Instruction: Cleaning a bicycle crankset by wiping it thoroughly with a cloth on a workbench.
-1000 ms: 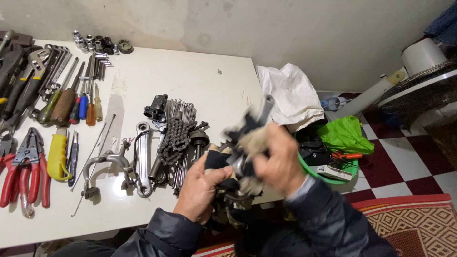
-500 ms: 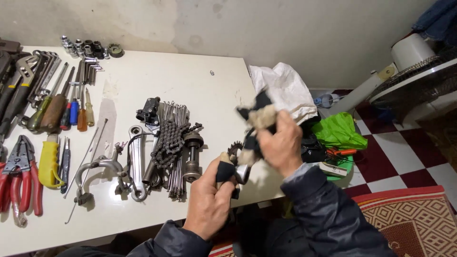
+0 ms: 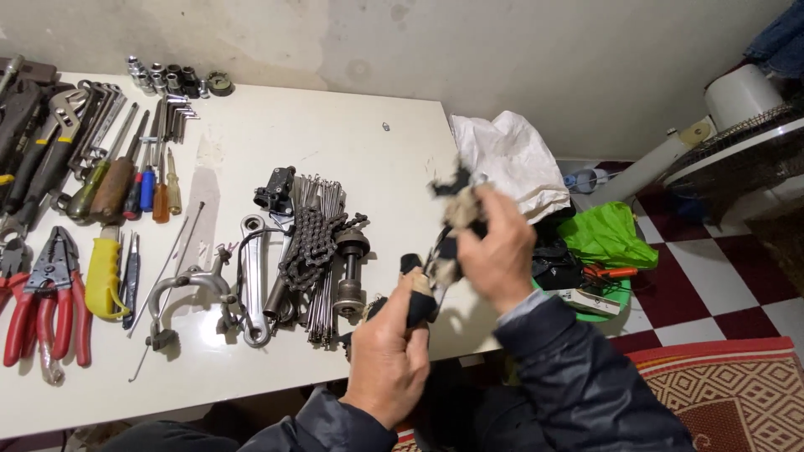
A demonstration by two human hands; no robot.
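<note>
Your white table [image 3: 276, 134] carries the laid-out tools; the dark bicycle part [image 3: 435, 251] is held above its near right corner, not resting on it. Its long axis slants from lower left up to upper right. Your left hand [image 3: 387, 351] is closed around the lower end, and your right hand [image 3: 496, 251], higher and farther out, presses a dirty rag [image 3: 461, 209] against the upper end.

the dirty rag [image 3: 459, 209] in my right hand [image 3: 500, 255] is motion-blurred, and it hides most of what looks like a dark metal part [image 3: 423, 289]. the pliers [image 3: 42, 297] and wrenches [image 3: 38, 138] run off the left edge.
</note>
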